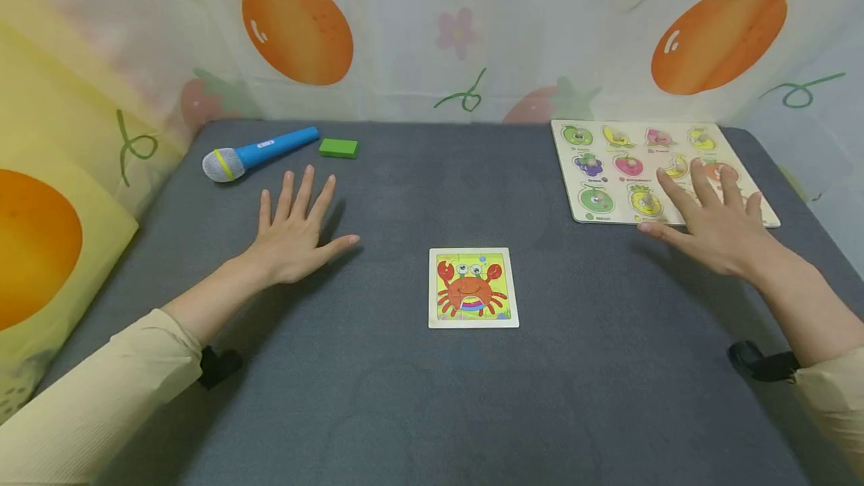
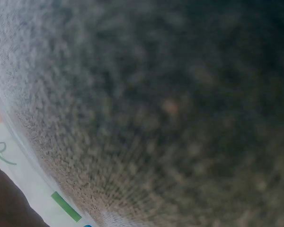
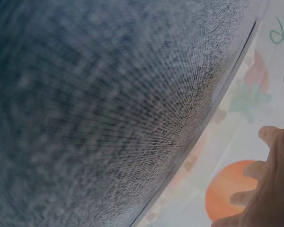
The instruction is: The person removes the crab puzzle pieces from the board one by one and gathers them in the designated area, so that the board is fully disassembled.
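Two bare hands are stretched out in front of you, and neither has hold of anything: your left hand [image 1: 292,235] and right hand [image 1: 717,223] are both spread wide, fingers extended and thumbs out. The shadows beside them suggest they are held above the grey table [image 1: 378,411], perhaps so that nothing gets pinned or nudged. Between them the crab puzzle [image 1: 467,291] lies flat, nearer to you than your fingertips; that central spot likely suits either hand, and the crab faces you the right way up. Your right hand hides part of the fruit board [image 1: 608,160], which lies face up at the far right; I cannot tell whether a finger touches it. Beyond your left fingertips, the blue microphone [image 1: 277,146] lies on its side just beside the green block [image 1: 339,148], both perhaps placed toward the back edge to keep them away from the puzzle.
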`<state>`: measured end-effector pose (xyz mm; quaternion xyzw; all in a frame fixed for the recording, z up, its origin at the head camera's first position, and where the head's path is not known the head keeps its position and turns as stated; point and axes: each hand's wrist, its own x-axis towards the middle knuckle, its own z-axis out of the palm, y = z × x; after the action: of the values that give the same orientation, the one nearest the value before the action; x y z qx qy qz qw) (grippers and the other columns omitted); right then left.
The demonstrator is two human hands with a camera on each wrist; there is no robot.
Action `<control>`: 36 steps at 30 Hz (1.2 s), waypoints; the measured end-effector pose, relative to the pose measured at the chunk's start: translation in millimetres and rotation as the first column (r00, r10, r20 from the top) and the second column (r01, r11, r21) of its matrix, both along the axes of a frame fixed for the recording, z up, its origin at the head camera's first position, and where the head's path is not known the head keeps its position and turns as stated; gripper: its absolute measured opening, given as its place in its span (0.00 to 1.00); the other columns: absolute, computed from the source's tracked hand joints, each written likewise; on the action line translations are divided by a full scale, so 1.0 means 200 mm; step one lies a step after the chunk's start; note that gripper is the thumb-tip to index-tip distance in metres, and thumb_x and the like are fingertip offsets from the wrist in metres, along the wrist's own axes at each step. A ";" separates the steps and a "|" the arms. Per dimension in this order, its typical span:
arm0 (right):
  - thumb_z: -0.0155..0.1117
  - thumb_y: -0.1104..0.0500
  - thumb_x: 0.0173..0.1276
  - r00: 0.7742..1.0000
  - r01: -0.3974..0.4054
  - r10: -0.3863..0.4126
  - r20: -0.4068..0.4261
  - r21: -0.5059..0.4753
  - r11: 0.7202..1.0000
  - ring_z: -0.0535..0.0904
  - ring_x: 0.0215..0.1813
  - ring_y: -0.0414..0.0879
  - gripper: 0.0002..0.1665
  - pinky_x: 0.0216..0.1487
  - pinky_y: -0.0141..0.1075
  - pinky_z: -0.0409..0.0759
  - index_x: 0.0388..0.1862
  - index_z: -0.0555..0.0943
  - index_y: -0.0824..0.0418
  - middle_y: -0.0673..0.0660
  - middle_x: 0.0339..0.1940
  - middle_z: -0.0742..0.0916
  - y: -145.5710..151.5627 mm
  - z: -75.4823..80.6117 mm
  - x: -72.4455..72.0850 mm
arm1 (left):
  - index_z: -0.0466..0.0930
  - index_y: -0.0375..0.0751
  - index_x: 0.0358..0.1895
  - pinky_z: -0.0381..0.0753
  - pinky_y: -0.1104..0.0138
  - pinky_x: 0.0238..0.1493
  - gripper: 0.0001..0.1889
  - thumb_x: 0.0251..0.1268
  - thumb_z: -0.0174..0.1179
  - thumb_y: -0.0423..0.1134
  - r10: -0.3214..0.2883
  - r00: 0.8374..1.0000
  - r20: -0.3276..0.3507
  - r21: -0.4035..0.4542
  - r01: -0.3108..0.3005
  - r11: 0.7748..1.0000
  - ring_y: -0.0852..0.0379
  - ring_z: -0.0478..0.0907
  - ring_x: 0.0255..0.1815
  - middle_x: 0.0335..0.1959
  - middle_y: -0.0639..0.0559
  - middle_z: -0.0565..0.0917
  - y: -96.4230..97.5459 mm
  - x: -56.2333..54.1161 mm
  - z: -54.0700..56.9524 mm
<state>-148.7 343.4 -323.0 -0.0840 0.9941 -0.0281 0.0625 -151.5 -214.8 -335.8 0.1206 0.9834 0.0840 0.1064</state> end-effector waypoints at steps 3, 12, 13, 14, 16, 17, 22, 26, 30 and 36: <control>0.44 0.28 0.72 1.000 0.003 -0.003 0.001 -0.001 1.000 0.28 0.78 0.78 0.51 0.60 0.83 0.40 0.82 0.38 0.47 0.75 0.80 0.40 0.00 0.00 0.00 | 0.27 0.52 0.81 0.22 0.30 0.73 0.51 0.66 0.39 0.75 -0.001 1.000 -0.001 -0.001 0.001 1.000 0.37 0.15 0.80 0.80 0.47 0.18 0.00 0.00 0.00; 0.45 0.28 0.71 1.000 0.011 -0.011 0.002 -0.009 1.000 0.28 0.79 0.77 0.52 0.60 0.83 0.40 0.83 0.40 0.49 0.74 0.80 0.40 0.00 0.00 0.00 | 0.26 0.51 0.80 0.21 0.31 0.73 0.52 0.65 0.38 0.76 -0.004 1.000 -0.009 0.005 0.004 1.000 0.35 0.18 0.81 0.80 0.45 0.20 -0.02 0.00 -0.01; 0.45 0.28 0.71 1.000 0.010 -0.010 0.003 -0.014 1.000 0.28 0.79 0.77 0.52 0.61 0.83 0.39 0.83 0.40 0.49 0.74 0.80 0.40 0.00 0.01 0.00 | 0.26 0.51 0.80 0.20 0.31 0.74 0.52 0.65 0.38 0.76 -0.003 1.000 -0.009 0.010 0.003 1.000 0.35 0.18 0.81 0.80 0.45 0.20 -0.02 -0.01 -0.01; 0.46 0.28 0.71 1.000 0.011 -0.011 0.004 -0.024 1.000 0.28 0.79 0.77 0.52 0.61 0.83 0.38 0.83 0.41 0.49 0.74 0.80 0.39 -0.01 0.01 0.00 | 0.26 0.51 0.80 0.20 0.31 0.74 0.52 0.65 0.39 0.76 -0.004 1.000 -0.008 0.014 0.004 1.000 0.36 0.17 0.81 0.80 0.46 0.19 -0.02 -0.01 -0.01; 0.47 0.28 0.71 1.000 0.007 -0.007 -0.003 -0.036 0.999 0.29 0.79 0.77 0.52 0.62 0.83 0.38 0.83 0.40 0.48 0.73 0.80 0.39 -0.02 0.01 -0.01 | 0.26 0.51 0.80 0.21 0.32 0.74 0.52 0.66 0.39 0.76 -0.003 1.000 -0.006 0.022 0.003 1.000 0.37 0.18 0.81 0.80 0.48 0.19 -0.02 -0.01 -0.01; 0.48 0.28 0.71 1.000 0.001 -0.001 -0.008 -0.043 0.999 0.30 0.79 0.77 0.52 0.63 0.83 0.38 0.83 0.41 0.48 0.73 0.81 0.39 -0.03 0.01 -0.01 | 0.25 0.51 0.80 0.21 0.33 0.75 0.52 0.66 0.38 0.76 -0.004 1.000 -0.005 0.027 0.004 1.000 0.38 0.18 0.82 0.80 0.49 0.18 -0.02 -0.02 0.00; 0.54 0.32 0.69 0.996 -0.062 0.056 -0.072 -0.081 0.995 0.41 0.78 0.77 0.52 0.69 0.77 0.42 0.82 0.48 0.52 0.75 0.80 0.48 -0.13 0.04 -0.02 | 0.25 0.49 0.80 0.29 0.35 0.78 0.51 0.68 0.40 0.73 -0.047 0.999 -0.003 0.068 0.047 0.997 0.41 0.24 0.83 0.82 0.49 0.24 0.06 -0.04 0.02; 0.61 0.37 0.68 0.990 -0.113 0.097 -0.104 -0.154 0.982 0.52 0.75 0.77 0.49 0.70 0.71 0.52 0.79 0.57 0.59 0.75 0.78 0.57 -0.28 0.08 -0.03 | 0.30 0.44 0.81 0.36 0.38 0.81 0.50 0.70 0.45 0.68 -0.112 0.994 0.007 0.139 0.110 0.984 0.41 0.31 0.84 0.83 0.45 0.33 0.18 -0.05 0.03; 0.67 0.44 0.66 0.977 -0.193 0.160 -0.142 -0.268 0.944 0.61 0.72 0.70 0.43 0.70 0.64 0.61 0.73 0.66 0.63 0.72 0.72 0.68 -0.47 0.11 -0.04 | 0.36 0.42 0.81 0.41 0.42 0.82 0.49 0.69 0.52 0.64 -0.209 0.976 0.057 0.258 0.188 0.948 0.43 0.35 0.85 0.84 0.46 0.38 0.31 -0.04 0.03; 0.71 0.52 0.64 0.931 -0.366 0.332 -0.153 -0.362 0.857 0.76 0.58 0.58 0.31 0.60 0.52 0.75 0.62 0.76 0.64 0.63 0.59 0.78 -0.77 0.09 -0.04 | 0.46 0.46 0.81 0.46 0.48 0.83 0.47 0.65 0.59 0.60 -0.366 0.914 0.176 0.420 0.266 0.868 0.51 0.39 0.85 0.84 0.53 0.44 0.44 -0.01 0.01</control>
<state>-156.7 189.5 -304.2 -0.2746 0.9390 -0.2069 0.0064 -153.2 -127.3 -333.6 0.2880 0.8924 0.2722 0.2159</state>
